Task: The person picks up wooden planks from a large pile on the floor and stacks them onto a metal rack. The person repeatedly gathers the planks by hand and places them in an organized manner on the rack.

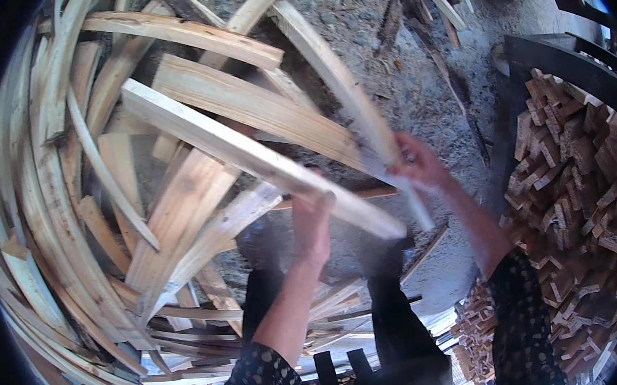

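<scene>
Gripping a pale plank (239, 149), the left hand (313, 225) has it slanting forward and leftward; the right hand (421, 166) pinches another board (335, 73) toward its near end. Loose planks (176, 226) heap left of the left hand; short wood pieces (576, 228) are piled right of the right hand.

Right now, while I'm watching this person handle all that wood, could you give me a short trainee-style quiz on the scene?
1. True or false: the person's left hand is empty.
2. Where is the heap of short wooden pieces?
A) Left of both hands
B) Right of both hands
C) Between the hands
3. Fill in: the right hand holds a ____.

Key:
1. False; it grips a long wooden plank.
2. B
3. Narrow wooden slat, blurred at its near end.
</scene>
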A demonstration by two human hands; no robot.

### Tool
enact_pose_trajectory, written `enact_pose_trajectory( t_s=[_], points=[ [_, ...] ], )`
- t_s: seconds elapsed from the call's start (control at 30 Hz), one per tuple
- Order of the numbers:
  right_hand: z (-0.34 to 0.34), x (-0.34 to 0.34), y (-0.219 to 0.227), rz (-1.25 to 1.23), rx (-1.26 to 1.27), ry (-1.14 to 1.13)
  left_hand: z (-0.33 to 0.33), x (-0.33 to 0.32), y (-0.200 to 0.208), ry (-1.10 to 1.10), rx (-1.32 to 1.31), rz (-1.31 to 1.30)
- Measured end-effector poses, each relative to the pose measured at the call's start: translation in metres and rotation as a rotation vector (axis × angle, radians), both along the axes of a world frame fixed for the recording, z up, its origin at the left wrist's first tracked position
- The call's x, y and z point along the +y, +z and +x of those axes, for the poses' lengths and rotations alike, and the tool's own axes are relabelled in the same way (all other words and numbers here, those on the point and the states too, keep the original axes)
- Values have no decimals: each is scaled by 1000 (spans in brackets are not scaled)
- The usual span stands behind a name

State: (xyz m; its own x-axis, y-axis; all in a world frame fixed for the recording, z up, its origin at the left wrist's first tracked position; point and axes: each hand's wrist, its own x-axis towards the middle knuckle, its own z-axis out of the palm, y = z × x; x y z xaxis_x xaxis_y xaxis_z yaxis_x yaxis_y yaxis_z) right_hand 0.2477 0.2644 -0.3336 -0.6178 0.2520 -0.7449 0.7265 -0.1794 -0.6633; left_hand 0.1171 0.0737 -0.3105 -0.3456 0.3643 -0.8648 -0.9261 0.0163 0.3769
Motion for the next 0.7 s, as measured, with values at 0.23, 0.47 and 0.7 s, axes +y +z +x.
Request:
enact_pose_trajectory(
  t_s=[0.23,0.47,0.7],
  points=[
    [12,-79,83,-197,-79,-138,10,8,47,-160,-90,-80],
    [49,-154,280,-509,-236,274,49,-90,234,-16,-701,211],
    [54,-200,275,20,-327,157,117,-162,236,-31,-690,-25]
  ],
)
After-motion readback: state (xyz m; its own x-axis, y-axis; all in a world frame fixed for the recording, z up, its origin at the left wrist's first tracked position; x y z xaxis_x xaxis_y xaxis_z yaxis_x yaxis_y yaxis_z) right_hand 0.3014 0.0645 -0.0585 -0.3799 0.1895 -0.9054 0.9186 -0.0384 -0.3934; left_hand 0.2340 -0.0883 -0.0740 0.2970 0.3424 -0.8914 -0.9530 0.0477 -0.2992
